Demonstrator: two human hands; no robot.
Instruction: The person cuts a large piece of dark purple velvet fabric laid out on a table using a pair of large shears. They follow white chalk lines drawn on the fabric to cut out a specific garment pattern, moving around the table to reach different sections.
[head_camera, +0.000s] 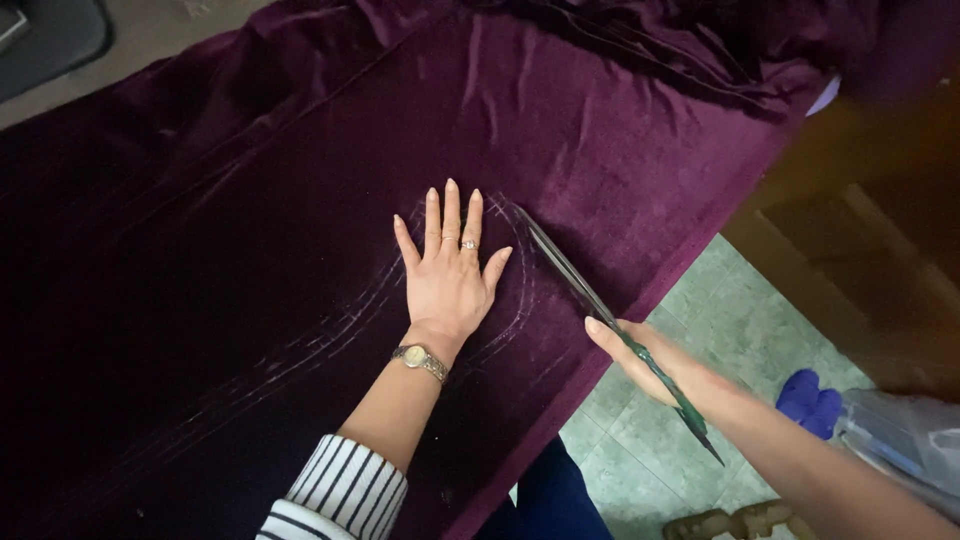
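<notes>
A large piece of deep purple velvet fabric (250, 230) covers the work surface, with faint curved chalk lines around my left hand. My left hand (448, 268) lies flat on the fabric, fingers spread, with a ring and a wristwatch. My right hand (640, 355) holds long green-handled scissors (590, 295) at the fabric's right edge. Their blades point up and left towards the chalk curve, just right of my left hand.
The fabric bunches in folds at the top right (680, 50). A green tiled floor (700, 300) shows beside the table edge. A brown wooden piece of furniture (860, 230) stands at right, with a blue object (810, 400) and a plastic bag (900, 440) below it.
</notes>
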